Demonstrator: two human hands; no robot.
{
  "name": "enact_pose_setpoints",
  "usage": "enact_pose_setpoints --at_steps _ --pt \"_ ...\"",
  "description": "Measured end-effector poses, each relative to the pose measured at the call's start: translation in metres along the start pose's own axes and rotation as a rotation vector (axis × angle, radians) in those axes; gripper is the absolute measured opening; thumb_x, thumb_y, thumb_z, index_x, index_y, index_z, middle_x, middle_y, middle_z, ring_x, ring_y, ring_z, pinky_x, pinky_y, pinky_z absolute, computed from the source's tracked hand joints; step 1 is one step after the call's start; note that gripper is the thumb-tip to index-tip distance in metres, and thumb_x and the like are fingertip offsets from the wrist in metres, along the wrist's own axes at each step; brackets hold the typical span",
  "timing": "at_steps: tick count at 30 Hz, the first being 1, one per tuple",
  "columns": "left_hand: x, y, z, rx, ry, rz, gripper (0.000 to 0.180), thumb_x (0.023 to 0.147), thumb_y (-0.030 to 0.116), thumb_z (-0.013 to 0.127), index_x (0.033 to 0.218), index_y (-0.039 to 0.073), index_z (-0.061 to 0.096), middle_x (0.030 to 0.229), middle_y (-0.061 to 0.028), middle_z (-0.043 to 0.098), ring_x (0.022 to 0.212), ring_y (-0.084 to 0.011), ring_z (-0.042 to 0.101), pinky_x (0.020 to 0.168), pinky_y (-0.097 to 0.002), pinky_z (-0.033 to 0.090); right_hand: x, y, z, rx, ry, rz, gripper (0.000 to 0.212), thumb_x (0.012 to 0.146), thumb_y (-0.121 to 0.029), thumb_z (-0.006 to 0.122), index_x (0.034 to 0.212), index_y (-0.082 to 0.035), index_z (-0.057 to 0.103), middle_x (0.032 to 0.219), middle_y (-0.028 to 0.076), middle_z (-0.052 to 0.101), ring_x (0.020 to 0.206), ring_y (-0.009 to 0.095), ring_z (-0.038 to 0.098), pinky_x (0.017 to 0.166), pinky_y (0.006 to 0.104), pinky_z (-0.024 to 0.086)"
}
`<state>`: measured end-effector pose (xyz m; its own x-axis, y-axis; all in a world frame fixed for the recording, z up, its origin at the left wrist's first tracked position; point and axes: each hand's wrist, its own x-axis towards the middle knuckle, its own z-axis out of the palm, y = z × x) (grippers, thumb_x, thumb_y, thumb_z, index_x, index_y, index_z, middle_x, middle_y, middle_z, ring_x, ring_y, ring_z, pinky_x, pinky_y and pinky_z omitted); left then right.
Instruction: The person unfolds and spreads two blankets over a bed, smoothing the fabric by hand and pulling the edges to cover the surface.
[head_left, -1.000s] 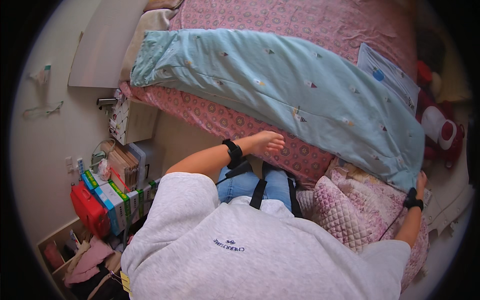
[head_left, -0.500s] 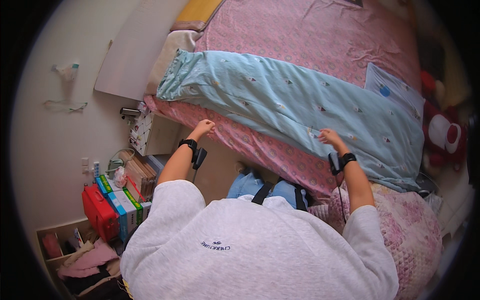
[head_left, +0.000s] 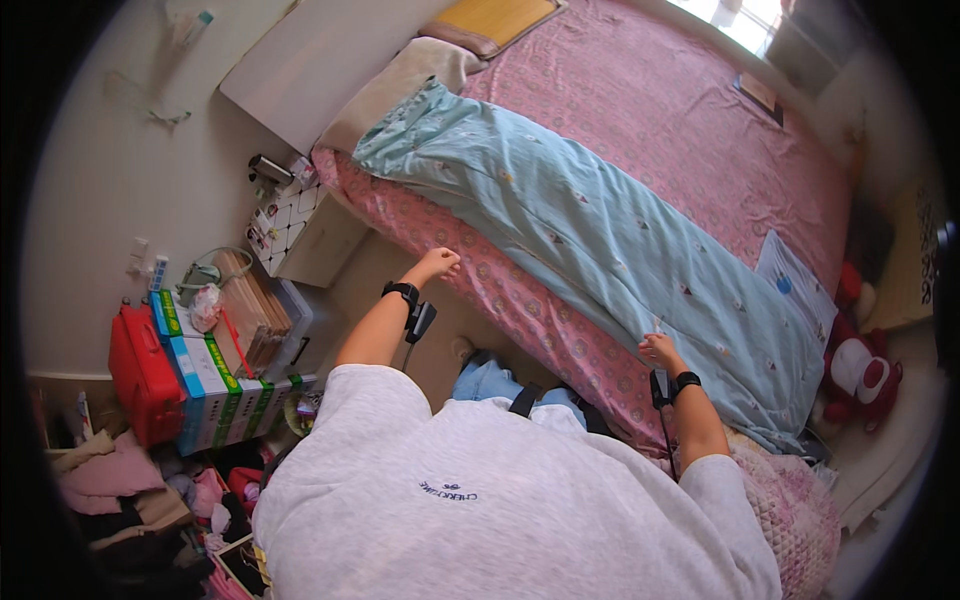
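A light blue quilt [head_left: 560,215] with small triangle prints lies folded in a long strip over the pink patterned sheet [head_left: 650,140] of the bed. My left hand [head_left: 439,263] hovers by the near edge of the bed, its fingers curled loosely with nothing seen in them. Farther right, my right hand [head_left: 659,347] is at the near edge of the quilt, one finger stretched up and the others partly bent. I cannot tell whether it touches the cloth. Each wrist wears a black strap with a small device.
A quilted floral cover [head_left: 785,510] bulges at the bed's right end, near a red plush toy [head_left: 862,375]. At left stand a small white cabinet [head_left: 325,240], a red case [head_left: 146,372] and stacked boxes [head_left: 215,390]. A yellow mat [head_left: 495,22] lies at the far left of the bed.
The view has turned, so the bed slants more steeply and more of the floor clutter and a window show. The right hand's fingers now point up rather than left. The quilt keeps its folded shape.
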<state>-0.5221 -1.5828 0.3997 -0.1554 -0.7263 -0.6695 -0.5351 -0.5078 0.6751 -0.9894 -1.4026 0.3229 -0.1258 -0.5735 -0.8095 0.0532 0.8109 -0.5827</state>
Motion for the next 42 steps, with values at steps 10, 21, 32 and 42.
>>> enact_pose_setpoints --at_steps 10,21,32,42 --pt "0.018 -0.101 -0.126 -0.125 0.074 -0.063 0.018 0.070 0.019 0.043 0.079 0.004 0.048 0.063 -0.0028 0.052 0.051 -0.0089 0.048 0.042 -0.0219 0.037 0.011 -0.066 0.178 -0.278 -0.198 -0.140 0.025 0.071 -0.016 0.039 0.092 -0.003 0.046 0.072 0.008 0.053 0.056 0.016 0.051 0.049 0.0255 0.042" --pt "-0.011 -0.161 -0.219 -0.288 0.182 -0.054 0.016 0.073 0.017 0.043 0.079 0.003 0.047 0.066 -0.0038 0.051 0.050 -0.0085 0.048 0.041 -0.0190 0.037 0.013 -0.166 0.305 -0.724 -0.139 -0.346 0.021 0.069 -0.009 0.036 0.078 0.001 0.052 0.066 0.008 0.054 0.057 0.014 0.052 0.052 0.0261 0.042" --pt "0.049 -0.122 -0.343 -0.061 0.177 -0.069 0.019 0.072 0.021 0.045 0.080 0.004 0.048 0.068 -0.0032 0.053 0.054 -0.0084 0.049 0.043 -0.0197 0.037 0.140 -0.147 0.315 -0.386 -0.086 -0.067 0.021 0.071 -0.015 0.041 0.083 0.000 0.049 0.062 0.011 0.053 0.052 0.021 0.053 0.046 0.0304 0.043" --pt "0.164 -0.043 -0.399 0.463 0.190 0.204 0.025 0.066 0.023 0.048 0.079 0.001 0.051 0.074 -0.0127 0.052 0.073 -0.0239 0.050 0.064 -0.0294 0.039 0.195 -0.180 0.426 0.610 0.016 0.256 0.024 0.070 -0.009 0.041 0.090 0.003 0.040 0.078 0.014 0.051 0.060 0.021 0.053 0.051 0.0306 0.044"
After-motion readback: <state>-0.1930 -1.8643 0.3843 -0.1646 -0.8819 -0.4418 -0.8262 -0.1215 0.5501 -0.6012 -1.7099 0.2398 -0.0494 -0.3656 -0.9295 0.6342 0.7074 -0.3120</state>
